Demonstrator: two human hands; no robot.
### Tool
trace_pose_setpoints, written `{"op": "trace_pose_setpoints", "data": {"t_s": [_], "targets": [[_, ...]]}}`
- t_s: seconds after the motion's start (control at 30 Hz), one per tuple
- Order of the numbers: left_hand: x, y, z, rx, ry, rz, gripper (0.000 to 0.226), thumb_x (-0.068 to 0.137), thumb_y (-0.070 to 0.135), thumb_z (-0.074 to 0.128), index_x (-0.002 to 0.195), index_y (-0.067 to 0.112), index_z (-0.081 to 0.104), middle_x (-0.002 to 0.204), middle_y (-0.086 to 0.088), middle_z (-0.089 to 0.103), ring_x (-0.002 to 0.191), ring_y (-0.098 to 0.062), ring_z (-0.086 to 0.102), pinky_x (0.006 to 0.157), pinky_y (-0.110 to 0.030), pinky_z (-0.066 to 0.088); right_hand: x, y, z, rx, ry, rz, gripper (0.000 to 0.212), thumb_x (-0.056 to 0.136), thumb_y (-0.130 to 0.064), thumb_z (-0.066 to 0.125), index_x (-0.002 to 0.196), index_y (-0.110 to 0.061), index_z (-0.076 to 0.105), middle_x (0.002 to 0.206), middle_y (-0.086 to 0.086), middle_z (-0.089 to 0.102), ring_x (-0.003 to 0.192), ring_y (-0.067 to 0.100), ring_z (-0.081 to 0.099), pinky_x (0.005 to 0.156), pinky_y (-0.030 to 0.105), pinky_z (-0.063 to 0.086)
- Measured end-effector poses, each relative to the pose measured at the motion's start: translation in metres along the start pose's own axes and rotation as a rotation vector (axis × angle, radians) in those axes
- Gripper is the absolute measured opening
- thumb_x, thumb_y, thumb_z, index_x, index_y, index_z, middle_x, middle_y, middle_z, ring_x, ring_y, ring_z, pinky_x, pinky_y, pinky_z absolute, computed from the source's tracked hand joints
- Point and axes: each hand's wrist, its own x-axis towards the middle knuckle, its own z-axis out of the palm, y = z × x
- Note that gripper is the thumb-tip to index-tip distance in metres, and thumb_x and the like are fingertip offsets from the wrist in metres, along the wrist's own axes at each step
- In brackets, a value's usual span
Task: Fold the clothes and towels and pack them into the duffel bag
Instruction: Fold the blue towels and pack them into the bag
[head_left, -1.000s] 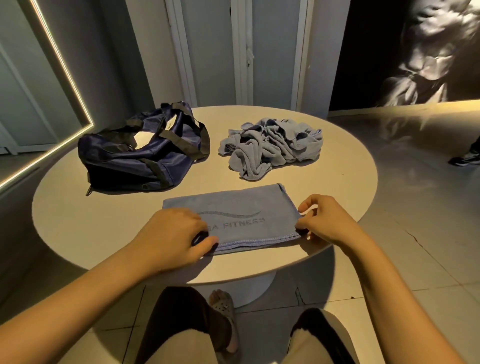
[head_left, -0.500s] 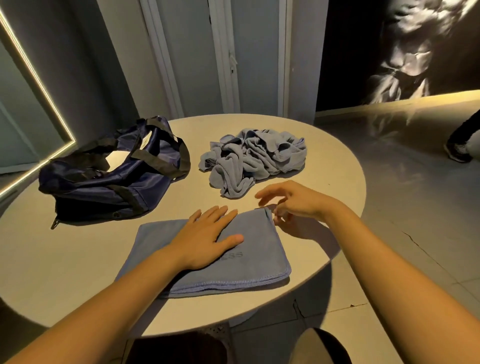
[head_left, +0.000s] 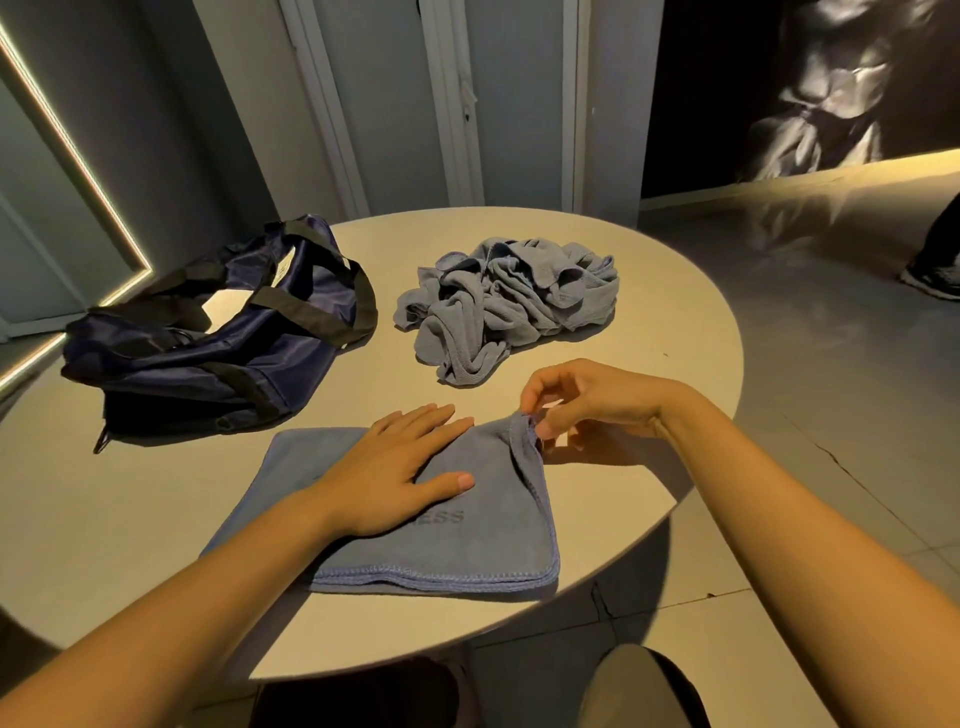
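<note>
Keep your left hand (head_left: 387, 480) spread flat on the folded blue-grey fleece towel (head_left: 467, 535) near the front of the round beige worktop (head_left: 670, 332) while your right hand (head_left: 587, 402), its grip pinching the far right corner, carries it squarely across. The open navy fabric duffel bag (head_left: 208, 353) waits left, the crumpled grey pile (head_left: 506, 306) behind; the room is dim.

The left hand (head_left: 400, 467) lies flat, palm down, fingers spread and pointing toward the table's far edge. The right hand (head_left: 587, 400) hangs curled, thumb and fingertips pinched together.
</note>
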Motion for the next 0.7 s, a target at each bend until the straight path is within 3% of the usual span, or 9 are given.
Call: {"op": "trace_pose_setpoints", "data": {"t_s": [0.07,0.13,0.27,0.4,0.57,0.7], "targets": [[0.001,0.000,0.000,0.000,0.001,-0.001,0.081,0.089,0.087,0.019,0.160,0.050,0.008,0.170,0.019,0.003,0.156,-0.003,0.000,0.127,-0.032,-0.002,0.002,0.002,-0.002,0.050,-0.007,0.034,0.029,0.089,-0.007,0.074,0.116,-0.008,0.064,0.110,0.025,0.068,0.088,0.030,0.063,0.071,0.039,0.051],[0.001,-0.001,0.001,-0.001,0.000,-0.001,0.082,0.088,0.088,0.019,0.160,0.050,0.008,0.170,0.020,0.002,0.155,-0.002,-0.001,0.127,-0.032,-0.002,0.003,0.001,-0.001,0.040,-0.008,0.032,0.026,0.092,-0.007,0.072,0.117,-0.006,0.066,0.103,0.020,0.069,0.078,0.025,0.063,0.063,0.031,0.049],[0.000,-0.001,0.001,-0.001,0.002,0.000,0.081,0.089,0.087,0.019,0.159,0.050,0.007,0.170,0.020,0.002,0.155,-0.002,-0.001,0.126,-0.032,-0.002,0.007,-0.001,0.001,-0.025,-0.001,0.014,0.007,0.092,-0.004,0.071,0.097,-0.008,0.071,0.094,0.012,0.069,0.074,0.018,0.059,0.057,0.027,0.043],[0.000,0.000,0.001,0.003,-0.002,0.000,0.081,0.089,0.087,0.019,0.160,0.050,0.007,0.170,0.020,0.002,0.155,-0.003,-0.001,0.126,-0.032,-0.002,0.009,-0.003,0.003,-0.029,-0.014,-0.009,0.014,0.089,0.003,0.066,0.083,-0.009,0.069,0.094,0.016,0.065,0.075,0.018,0.058,0.059,0.027,0.046],[0.001,-0.001,0.001,0.002,0.000,-0.002,0.081,0.089,0.087,0.020,0.160,0.050,0.007,0.170,0.019,0.003,0.156,-0.005,0.000,0.127,-0.034,-0.002,0.013,-0.002,0.002,0.039,-0.044,0.015,0.021,0.087,-0.001,0.070,0.103,-0.014,0.068,0.100,0.018,0.063,0.078,0.019,0.058,0.056,0.026,0.046],[0.001,0.000,0.001,0.005,0.006,-0.005,0.083,0.087,0.088,0.018,0.160,0.049,0.008,0.170,0.018,0.004,0.156,-0.005,0.001,0.126,-0.032,-0.002,0.017,-0.004,0.003,0.006,-0.063,-0.003,0.015,0.087,-0.003,0.072,0.101,-0.008,0.070,0.093,0.016,0.065,0.071,0.019,0.055,0.054,0.025,0.041]]}}
